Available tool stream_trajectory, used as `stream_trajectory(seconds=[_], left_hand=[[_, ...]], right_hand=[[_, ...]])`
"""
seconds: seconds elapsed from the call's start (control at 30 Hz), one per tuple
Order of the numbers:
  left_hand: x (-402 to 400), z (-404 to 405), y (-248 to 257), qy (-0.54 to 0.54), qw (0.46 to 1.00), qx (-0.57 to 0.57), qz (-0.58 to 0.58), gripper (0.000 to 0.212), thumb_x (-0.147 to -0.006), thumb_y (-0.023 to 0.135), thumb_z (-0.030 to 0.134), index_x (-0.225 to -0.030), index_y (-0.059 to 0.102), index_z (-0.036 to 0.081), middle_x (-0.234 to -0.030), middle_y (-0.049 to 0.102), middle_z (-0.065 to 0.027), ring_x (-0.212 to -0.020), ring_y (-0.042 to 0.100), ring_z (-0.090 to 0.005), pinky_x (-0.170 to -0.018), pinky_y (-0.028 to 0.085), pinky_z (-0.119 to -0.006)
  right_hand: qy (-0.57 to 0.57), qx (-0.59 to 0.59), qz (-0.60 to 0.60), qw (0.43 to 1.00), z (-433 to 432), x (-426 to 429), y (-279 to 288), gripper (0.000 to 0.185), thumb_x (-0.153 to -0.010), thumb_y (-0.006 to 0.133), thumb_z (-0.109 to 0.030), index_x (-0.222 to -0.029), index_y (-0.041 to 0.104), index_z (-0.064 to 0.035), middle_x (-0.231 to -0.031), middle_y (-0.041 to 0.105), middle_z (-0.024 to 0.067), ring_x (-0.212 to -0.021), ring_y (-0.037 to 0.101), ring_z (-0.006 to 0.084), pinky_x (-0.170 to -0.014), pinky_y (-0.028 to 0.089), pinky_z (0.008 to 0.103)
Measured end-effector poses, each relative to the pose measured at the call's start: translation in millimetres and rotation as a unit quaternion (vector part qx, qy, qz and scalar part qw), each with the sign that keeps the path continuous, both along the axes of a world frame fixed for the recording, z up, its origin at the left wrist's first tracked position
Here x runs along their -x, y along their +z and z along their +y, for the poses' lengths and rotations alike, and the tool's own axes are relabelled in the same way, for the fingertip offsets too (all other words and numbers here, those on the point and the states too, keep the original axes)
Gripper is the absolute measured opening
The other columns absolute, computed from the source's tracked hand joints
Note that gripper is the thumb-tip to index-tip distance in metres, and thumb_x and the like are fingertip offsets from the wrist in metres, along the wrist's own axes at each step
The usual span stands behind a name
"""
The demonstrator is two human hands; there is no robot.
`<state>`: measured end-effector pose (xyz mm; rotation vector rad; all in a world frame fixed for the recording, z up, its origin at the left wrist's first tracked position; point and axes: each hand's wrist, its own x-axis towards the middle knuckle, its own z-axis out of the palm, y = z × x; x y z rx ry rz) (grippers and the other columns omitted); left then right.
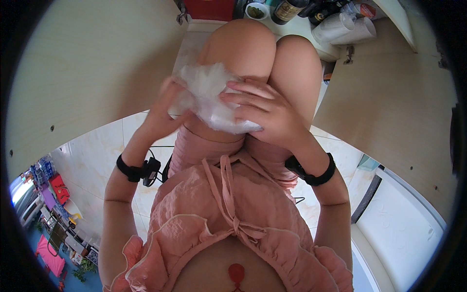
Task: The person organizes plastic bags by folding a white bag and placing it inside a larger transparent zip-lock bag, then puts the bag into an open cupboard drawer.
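Observation:
A crumpled translucent plastic bag [211,96] rests over my bare thighs, between my two hands. My left hand [166,109] is at its left side, fingers curled against the plastic and blurred. Across the bag's right part lies my right hand [271,111], its fingers spread over the film and pressing on it. Whether anything is inside the bag cannot be made out. Each wrist wears a black strap; the left strap [138,169] carries a small black device with a cable.
Open cabinet doors flank me, one left [91,65] and one right [386,98]. On the cabinet shelf before my knees stand a white bowl [257,11] with dark green contents, a dark bottle [288,11], and stacked plastic cups [335,27]. A white panel [397,219] is at lower right.

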<state>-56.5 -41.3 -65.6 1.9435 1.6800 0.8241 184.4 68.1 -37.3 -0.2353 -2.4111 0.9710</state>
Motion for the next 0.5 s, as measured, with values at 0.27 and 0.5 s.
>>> stream_trajectory(seconds=[0.27, 0.5], left_hand=[[18, 34, 36, -0.009, 0.997, 0.033, -0.066, 0.044, -0.071, 0.052, -0.007, -0.113, 0.046, 0.005, -0.113, 0.047, -0.0088, -0.110, 0.043, -0.0207, -0.092, 0.034, -0.033], [25, 50, 39, -0.010, 0.895, 0.072, -0.439, 0.043, -0.079, 0.047, 0.018, -0.119, 0.042, 0.004, -0.121, 0.045, -0.0093, -0.113, 0.042, -0.0193, -0.095, 0.030, -0.031]], right_hand=[[-0.028, -0.230, -0.070, 0.970, -6, -2, -1, 0.013, -0.071, 0.055, -0.016, -0.082, 0.058, -0.0090, -0.115, 0.054, 0.0028, -0.114, 0.045, 0.0211, -0.096, 0.038, 0.0395], [-0.181, 0.130, 0.047, 0.974, 7, -5, 20, 0.023, -0.069, 0.057, 0.000, -0.091, 0.059, -0.0057, -0.090, 0.063, 0.0068, -0.087, 0.060, 0.0240, -0.079, 0.048, 0.0330]])
